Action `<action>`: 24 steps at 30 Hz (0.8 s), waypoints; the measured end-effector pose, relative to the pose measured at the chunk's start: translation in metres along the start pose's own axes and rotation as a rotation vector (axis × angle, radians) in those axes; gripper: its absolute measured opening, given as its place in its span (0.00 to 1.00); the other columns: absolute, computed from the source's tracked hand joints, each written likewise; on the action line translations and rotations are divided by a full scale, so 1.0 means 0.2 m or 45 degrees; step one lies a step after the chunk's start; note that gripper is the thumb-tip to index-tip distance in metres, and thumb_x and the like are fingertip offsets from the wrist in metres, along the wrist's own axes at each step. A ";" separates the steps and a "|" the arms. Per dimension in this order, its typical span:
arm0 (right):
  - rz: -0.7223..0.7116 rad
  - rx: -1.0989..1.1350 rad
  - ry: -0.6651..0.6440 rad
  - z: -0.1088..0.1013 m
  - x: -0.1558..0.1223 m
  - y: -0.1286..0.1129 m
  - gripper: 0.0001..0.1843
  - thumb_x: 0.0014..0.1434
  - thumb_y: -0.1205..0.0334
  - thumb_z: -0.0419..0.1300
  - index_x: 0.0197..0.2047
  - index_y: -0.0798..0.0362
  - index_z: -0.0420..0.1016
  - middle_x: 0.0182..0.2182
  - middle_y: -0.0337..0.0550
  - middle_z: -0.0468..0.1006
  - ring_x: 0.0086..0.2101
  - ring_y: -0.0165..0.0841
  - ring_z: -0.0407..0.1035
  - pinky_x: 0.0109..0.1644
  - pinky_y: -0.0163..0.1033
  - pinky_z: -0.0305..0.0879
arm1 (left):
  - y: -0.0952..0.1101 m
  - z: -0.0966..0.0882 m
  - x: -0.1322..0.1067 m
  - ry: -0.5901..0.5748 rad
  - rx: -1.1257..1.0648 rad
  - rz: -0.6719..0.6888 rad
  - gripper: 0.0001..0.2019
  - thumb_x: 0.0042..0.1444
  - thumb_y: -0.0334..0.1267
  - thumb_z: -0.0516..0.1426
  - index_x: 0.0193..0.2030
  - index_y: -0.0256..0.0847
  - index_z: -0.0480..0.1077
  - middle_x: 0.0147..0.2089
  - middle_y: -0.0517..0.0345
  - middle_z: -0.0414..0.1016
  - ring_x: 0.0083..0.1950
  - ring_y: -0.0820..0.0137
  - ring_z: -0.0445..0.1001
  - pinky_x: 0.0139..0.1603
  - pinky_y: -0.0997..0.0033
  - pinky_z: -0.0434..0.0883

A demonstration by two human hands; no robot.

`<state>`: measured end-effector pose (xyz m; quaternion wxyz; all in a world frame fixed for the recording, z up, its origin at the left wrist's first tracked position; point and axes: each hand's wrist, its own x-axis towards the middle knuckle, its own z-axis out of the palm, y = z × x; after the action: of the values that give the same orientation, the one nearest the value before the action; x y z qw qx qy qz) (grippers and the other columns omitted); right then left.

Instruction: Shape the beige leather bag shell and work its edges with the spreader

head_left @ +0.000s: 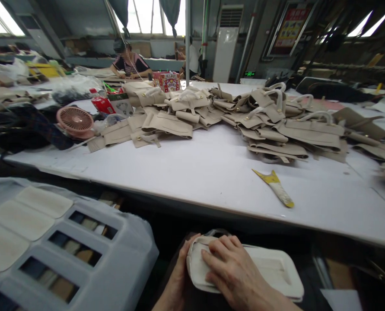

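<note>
Low in the head view, below the table's near edge, I hold a cream bag piece (270,270) with a rolled rim over my lap. My left hand (179,276) curls round its left end from underneath. My right hand (233,270) lies on top of it, fingers bent and pressing the left part of the piece. On the white table (195,172) beyond lies a heap of beige bag parts (263,116) with handles and brass studs.
A yellow-stained scraper (275,185) lies near the table's front edge. A pink fan (75,122), red packets (103,105) and dark cloth sit at the left. A grey plastic crate (82,259) stands at my lower left. A person (129,62) sits at the far side.
</note>
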<state>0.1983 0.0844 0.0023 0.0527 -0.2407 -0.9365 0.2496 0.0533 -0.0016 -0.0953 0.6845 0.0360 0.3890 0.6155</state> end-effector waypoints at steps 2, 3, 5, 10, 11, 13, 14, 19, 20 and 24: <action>0.020 -0.012 0.035 0.01 0.00 -0.01 0.14 0.66 0.61 0.57 0.55 0.44 0.67 0.50 0.40 0.71 0.47 0.39 0.60 0.52 0.49 0.50 | 0.01 0.01 0.00 -0.024 -0.082 -0.033 0.35 0.56 0.65 0.56 0.60 0.38 0.69 0.60 0.44 0.70 0.66 0.49 0.64 0.68 0.52 0.61; 0.034 -0.012 0.046 0.02 0.00 -0.01 0.13 0.66 0.61 0.58 0.54 0.44 0.67 0.49 0.40 0.72 0.47 0.39 0.59 0.52 0.49 0.50 | 0.02 0.02 0.00 -0.047 -0.114 -0.070 0.36 0.55 0.65 0.57 0.58 0.36 0.70 0.59 0.42 0.71 0.66 0.47 0.64 0.68 0.51 0.60; 0.050 -0.002 0.055 0.02 -0.01 -0.01 0.12 0.65 0.61 0.59 0.52 0.45 0.68 0.48 0.39 0.72 0.47 0.39 0.60 0.52 0.49 0.50 | 0.04 0.04 0.00 -0.071 -0.070 -0.130 0.38 0.54 0.67 0.57 0.56 0.32 0.72 0.56 0.39 0.73 0.65 0.45 0.64 0.68 0.49 0.60; 0.053 0.012 0.091 0.04 -0.02 -0.02 0.15 0.66 0.61 0.57 0.56 0.44 0.67 0.51 0.40 0.72 0.49 0.40 0.59 0.52 0.50 0.48 | 0.15 0.07 -0.04 -0.041 0.342 0.032 0.34 0.52 0.61 0.62 0.59 0.38 0.71 0.61 0.45 0.70 0.66 0.48 0.63 0.70 0.50 0.55; 0.059 0.017 0.101 0.04 -0.03 -0.02 0.14 0.67 0.61 0.57 0.55 0.44 0.67 0.51 0.39 0.72 0.49 0.39 0.59 0.52 0.50 0.47 | 0.18 0.07 -0.04 -0.077 0.463 0.064 0.34 0.52 0.60 0.63 0.60 0.39 0.70 0.62 0.46 0.70 0.66 0.49 0.64 0.70 0.51 0.55; 0.073 0.029 0.122 0.05 -0.03 -0.02 0.12 0.67 0.61 0.57 0.53 0.44 0.68 0.51 0.38 0.73 0.49 0.39 0.59 0.53 0.50 0.47 | 0.24 0.07 -0.05 -0.177 0.706 0.083 0.33 0.54 0.58 0.63 0.61 0.41 0.69 0.62 0.46 0.70 0.65 0.50 0.65 0.69 0.53 0.58; 0.080 0.036 0.134 0.05 -0.03 -0.02 0.10 0.67 0.61 0.57 0.51 0.44 0.69 0.50 0.37 0.73 0.49 0.39 0.60 0.53 0.50 0.46 | 0.26 0.07 -0.05 -0.205 0.821 0.092 0.31 0.55 0.55 0.63 0.61 0.41 0.69 0.62 0.47 0.70 0.64 0.52 0.65 0.68 0.55 0.59; 0.084 0.057 0.210 0.09 -0.06 -0.02 0.08 0.66 0.62 0.58 0.48 0.45 0.70 0.49 0.38 0.73 0.49 0.38 0.59 0.52 0.49 0.47 | 0.33 0.09 -0.05 -0.094 1.273 0.255 0.21 0.57 0.47 0.61 0.56 0.43 0.72 0.58 0.50 0.73 0.60 0.56 0.69 0.61 0.65 0.65; 0.086 0.059 0.233 0.09 -0.07 -0.02 0.08 0.66 0.62 0.58 0.49 0.45 0.70 0.48 0.38 0.73 0.48 0.38 0.59 0.52 0.49 0.47 | 0.34 0.11 -0.05 -0.080 1.337 0.262 0.20 0.57 0.46 0.60 0.55 0.43 0.73 0.56 0.51 0.74 0.58 0.57 0.70 0.59 0.66 0.66; 0.092 0.071 0.371 0.13 -0.08 -0.02 0.07 0.65 0.61 0.60 0.47 0.48 0.69 0.43 0.39 0.75 0.46 0.38 0.60 0.51 0.48 0.47 | 0.37 0.19 -0.03 -0.062 1.572 0.269 0.13 0.54 0.39 0.56 0.46 0.44 0.75 0.46 0.56 0.78 0.49 0.60 0.73 0.48 0.71 0.67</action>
<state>0.2048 0.0621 -0.0178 0.1857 -0.3063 -0.9023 0.2398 0.0152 0.0271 -0.0259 0.4818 0.4771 0.6513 0.3406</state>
